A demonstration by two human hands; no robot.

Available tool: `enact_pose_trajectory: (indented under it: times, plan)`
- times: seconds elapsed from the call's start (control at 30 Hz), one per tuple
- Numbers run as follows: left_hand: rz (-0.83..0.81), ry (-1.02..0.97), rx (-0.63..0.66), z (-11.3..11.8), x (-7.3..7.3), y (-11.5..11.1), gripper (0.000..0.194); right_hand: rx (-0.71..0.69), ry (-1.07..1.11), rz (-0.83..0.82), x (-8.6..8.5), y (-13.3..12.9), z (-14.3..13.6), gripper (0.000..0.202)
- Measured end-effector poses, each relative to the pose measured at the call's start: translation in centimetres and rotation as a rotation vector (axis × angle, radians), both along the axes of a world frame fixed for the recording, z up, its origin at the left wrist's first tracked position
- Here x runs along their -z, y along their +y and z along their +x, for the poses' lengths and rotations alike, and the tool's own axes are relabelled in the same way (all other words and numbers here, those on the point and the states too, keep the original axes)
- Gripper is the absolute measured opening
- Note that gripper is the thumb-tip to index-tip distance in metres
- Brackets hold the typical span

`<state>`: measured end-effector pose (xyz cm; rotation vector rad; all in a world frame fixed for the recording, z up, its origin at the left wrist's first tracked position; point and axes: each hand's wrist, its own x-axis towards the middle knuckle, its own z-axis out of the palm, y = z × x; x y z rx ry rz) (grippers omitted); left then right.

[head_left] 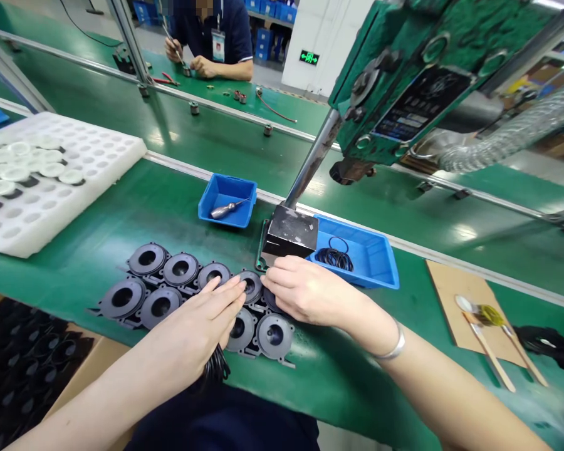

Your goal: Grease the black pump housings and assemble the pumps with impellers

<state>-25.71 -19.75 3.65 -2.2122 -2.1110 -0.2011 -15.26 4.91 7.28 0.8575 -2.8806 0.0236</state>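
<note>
Two rows of round black plastic housings point(160, 307), each with a centre hole, lie side by side on the green bench. My left hand point(207, 326) reaches over the middle of the rows, fingers stretched together. A bunch of thin black rubber rings point(216, 366) hangs from under its palm, held by fingers I cannot fully see. At the far right end of the back row, my right hand point(303, 289) has its fingers curled and pinched at a housing point(269, 300), which it partly covers. Anything between those fingertips is hidden.
Behind my right hand stands a green press point(404, 81) with a black base block point(291, 228). A blue bin point(376, 257) holds black rings; a smaller bin point(207, 210) holds a screwdriver. White foam tray point(98, 169) left, brushes point(491, 360) right. A co-worker point(239, 37) sits opposite.
</note>
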Motion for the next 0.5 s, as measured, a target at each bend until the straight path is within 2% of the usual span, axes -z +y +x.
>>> enact_pose_trajectory:
  times: [0.07,0.23,0.5]
  plan:
    - [0.003,0.002,-0.004,0.1,0.2,0.0,0.057,-0.002,-0.029,-0.076,0.2,0.0,0.3,0.027]
    - [0.033,-0.014,-0.024,0.4,0.8,-0.1,0.062,0.122,-0.036,-0.392,1.3,-0.6,1.2,0.022]
    - [0.067,-0.155,-0.093,1.2,1.1,0.0,0.055,0.189,0.030,-0.573,3.3,-3.3,2.2,0.028]
